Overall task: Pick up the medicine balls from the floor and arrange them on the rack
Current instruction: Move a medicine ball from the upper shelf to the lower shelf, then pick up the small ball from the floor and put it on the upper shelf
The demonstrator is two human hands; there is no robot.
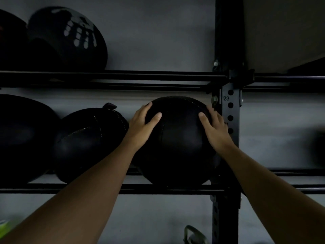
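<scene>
Head camera: a black medicine ball (177,138) sits on the lower rails of the rack (230,110), straight ahead between both outstretched arms, just beside the upright post. The left hand (142,125) and right hand (215,129) press flat against its upper sides, fingers spread wide, equally near. Another ball (88,143) rests to its left.

I note a grey wall (158,41) filling the background from 12 o'clock down to 6 o'clock. At 1 o'clock I see a lighter panel (281,32) with a slanted lower edge, set against the wall. At 6 o'clock a kettlebell handle (193,234) shows, dull metal, its body cut off by the frame. At 8 o'clock I record a blurred yellow-green object (4,228); I cannot identify it.
</scene>
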